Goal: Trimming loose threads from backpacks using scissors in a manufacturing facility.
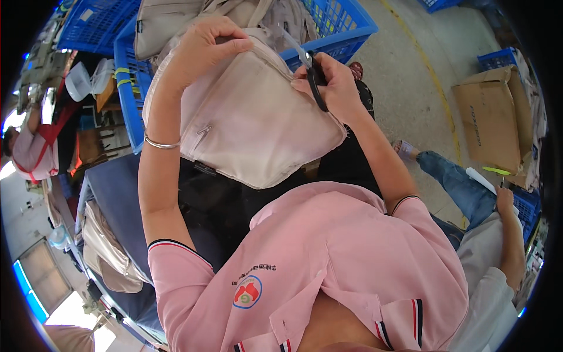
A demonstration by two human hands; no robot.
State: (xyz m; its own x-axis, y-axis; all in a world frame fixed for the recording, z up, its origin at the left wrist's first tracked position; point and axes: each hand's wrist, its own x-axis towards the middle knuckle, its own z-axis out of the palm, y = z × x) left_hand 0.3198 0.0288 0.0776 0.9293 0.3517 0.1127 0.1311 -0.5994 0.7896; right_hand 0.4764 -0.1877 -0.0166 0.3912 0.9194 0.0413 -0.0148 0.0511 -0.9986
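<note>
Beige bag (246, 117) was held up over the person's lap, left hand (202, 50) clamping its top edge, fingers curled over it. Right hand (331, 82) pinched black snips (314, 73) at the bag's upper right corner, blades apparently at the seam. Trimming looked mid-way; unclear how much remained. More beige bags (176, 20) filled the blue crate (132, 100) behind; another lay beside on a dark bench (111, 188).

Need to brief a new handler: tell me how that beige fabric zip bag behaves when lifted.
The beige fabric zip bag probably flops: it sags between the left hand and right hand. It looks flat, likely empty and light. Woven cloth should grip, not slip.
</note>
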